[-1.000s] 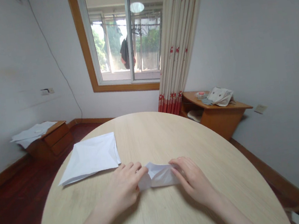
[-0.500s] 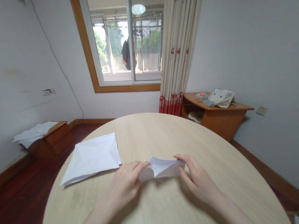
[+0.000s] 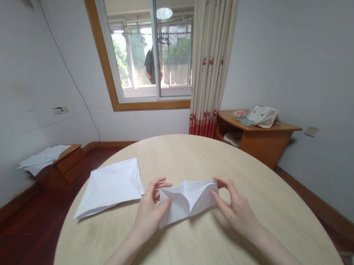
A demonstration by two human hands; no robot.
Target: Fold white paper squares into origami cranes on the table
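A small folded sheet of white paper [image 3: 202, 195] is held between my two hands above the round table, its layers parted into open pockets along the top. My left hand [image 3: 151, 208] has its thumb on the paper's near left face, with the fingers curled behind the left edge. At the right end, my right hand [image 3: 235, 203] pinches the paper between thumb and fingers. A stack of larger white paper sheets [image 3: 111, 183] lies flat to the left, just beyond my left hand.
The round wooden table [image 3: 194, 253] fills the foreground. A low drawer cabinet [image 3: 71, 165] with papers on it stands at the left wall. On the right, a corner desk [image 3: 263, 140] bears a cloth bag [image 3: 263, 116]. A curtain [image 3: 209, 57] hangs beside the window.
The folded paper has been tilted so that its pockets show wider. My left hand has shifted left, its fingers lifted a little and its thumb now on the near face.
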